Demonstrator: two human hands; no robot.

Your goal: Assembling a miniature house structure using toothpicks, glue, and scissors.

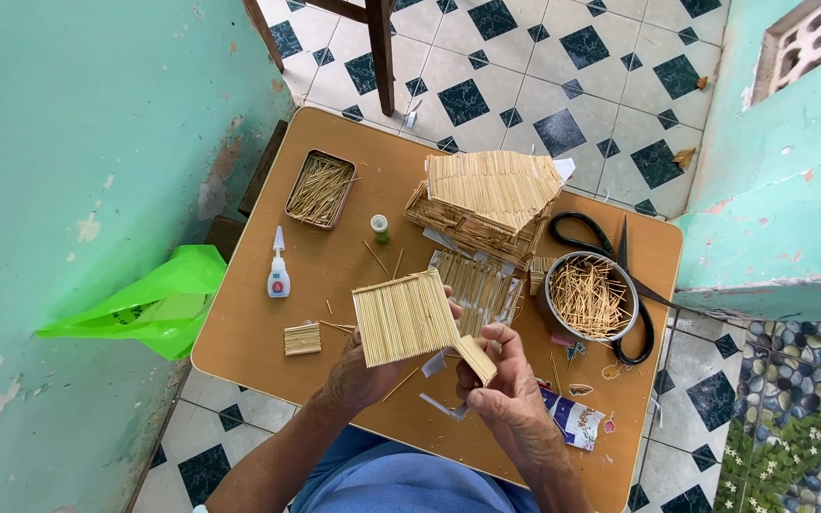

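Currently, step in hand: fitting a small stick piece (476,358) against the lower right corner of a flat stick panel (405,316), held above the near edge of the wooden table (249,323).
Left hand (358,378): grasps the panel from beneath, fingers curled under it.
Right hand (505,385): pinches the small piece, touching the panel's corner.
Next move, as judged: calls for steady alignment of the two edges, likely with glue from the white glue bottle (278,270) lying well to the left.
Rectangular tin (320,189): loose thin sticks, far left of table.
Round metal bowl (589,296): heaped sticks, right of the hands.
Stick-built house model (486,201): mid-table, beyond the panel.
Scissors (620,266): black, around the bowl's far side.
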